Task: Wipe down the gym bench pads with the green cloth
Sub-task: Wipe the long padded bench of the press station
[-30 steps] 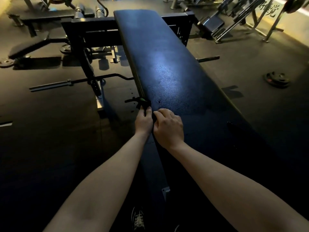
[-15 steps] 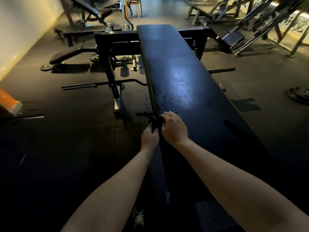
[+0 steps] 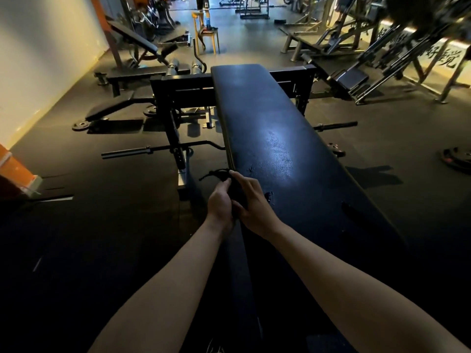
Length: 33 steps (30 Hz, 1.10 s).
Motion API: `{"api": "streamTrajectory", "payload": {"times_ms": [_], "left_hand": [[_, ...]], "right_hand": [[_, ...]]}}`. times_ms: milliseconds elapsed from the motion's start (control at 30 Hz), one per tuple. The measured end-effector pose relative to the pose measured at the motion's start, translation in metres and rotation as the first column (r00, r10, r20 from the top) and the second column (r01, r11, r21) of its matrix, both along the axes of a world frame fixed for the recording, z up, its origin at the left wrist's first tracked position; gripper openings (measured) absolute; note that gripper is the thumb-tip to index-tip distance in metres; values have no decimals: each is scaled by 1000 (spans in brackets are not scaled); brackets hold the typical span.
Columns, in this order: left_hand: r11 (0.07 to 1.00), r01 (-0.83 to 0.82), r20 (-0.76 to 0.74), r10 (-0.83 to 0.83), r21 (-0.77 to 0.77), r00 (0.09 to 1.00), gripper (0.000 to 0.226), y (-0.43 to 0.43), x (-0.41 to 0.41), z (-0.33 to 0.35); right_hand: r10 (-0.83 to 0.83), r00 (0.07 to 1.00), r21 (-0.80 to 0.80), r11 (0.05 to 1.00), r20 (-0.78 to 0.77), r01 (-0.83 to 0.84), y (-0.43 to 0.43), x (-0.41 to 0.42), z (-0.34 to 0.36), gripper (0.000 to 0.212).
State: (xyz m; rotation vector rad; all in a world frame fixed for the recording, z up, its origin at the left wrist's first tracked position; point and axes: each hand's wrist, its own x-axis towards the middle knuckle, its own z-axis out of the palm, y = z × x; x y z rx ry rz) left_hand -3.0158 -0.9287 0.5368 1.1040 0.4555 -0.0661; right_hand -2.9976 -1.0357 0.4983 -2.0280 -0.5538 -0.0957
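Note:
A long black bench pad runs away from me down the middle of the view, with a shiny patch in its centre. Both hands meet at its left edge. The cloth looks almost black in this dim light; it is bunched between my hands, and a frayed end sticks out to the left. My left hand grips the cloth from the left side of the pad. My right hand holds it from the right, fingers curled over the pad's edge.
A black rack frame and a barbell stand left of the bench. More benches and machines fill the back, with a yellow chair far off. A weight plate lies on the floor at right. A white wall runs along the left.
The camera has tilted up, showing more of the gym behind. Both hands stay at the pad's left edge and have worked the cloth between them, with the right hand's fingers now spread over it.

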Motion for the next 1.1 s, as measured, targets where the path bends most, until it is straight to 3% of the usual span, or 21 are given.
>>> {"api": "streamTrajectory", "payload": {"times_ms": [100,167,233,333,400,500,567,667,700,800,867,967,1033,1100], "left_hand": [[997,39,38,-37,-59,999,48,3,24,1],[997,70,66,-71,29,995,51,2,40,-4],[962,145,38,-158,232,987,68,5,55,-29],[709,322,-164,-284,628,945,87,12,54,-51],[692,376,-175,-345,617,922,87,17,51,-69],[728,338,-82,-363,596,928,97,22,62,-101],[721,340,-60,-384,604,921,81,24,69,-113],[796,283,54,-366,536,929,34,26,65,-100],[772,250,78,-361,584,929,26,26,64,-98],[740,299,2,-376,602,926,35,26,61,-97],[811,289,28,-351,509,936,42,27,60,-95],[759,343,33,-431,553,902,42,25,58,-90],[729,364,-17,-436,580,900,69,27,57,-89],[736,346,-17,-415,582,910,69,30,56,-89]], "right_hand": [[-50,998,-46,998,32,51,5,27,6,62],[-178,975,-80,978,136,190,4,52,10,50],[-380,900,-83,911,212,404,-5,81,9,45],[-549,831,-250,796,85,551,-19,121,6,47],[-536,844,-415,772,-18,481,-13,137,1,45],[-461,887,-498,770,-2,399,11,140,-3,44],[-390,921,-507,793,2,337,24,134,-1,47],[-236,972,-535,822,-12,193,34,115,11,45],[-176,984,-544,828,-28,133,35,108,13,44],[-75,995,-513,858,-65,31,31,91,15,39],[-199,980,-428,885,10,184,19,94,11,35],[-510,856,-321,800,85,508,-6,118,6,38],[-592,805,-379,751,-26,540,-12,134,5,39],[-563,820,-449,762,-104,466,-5,142,4,38]]}}
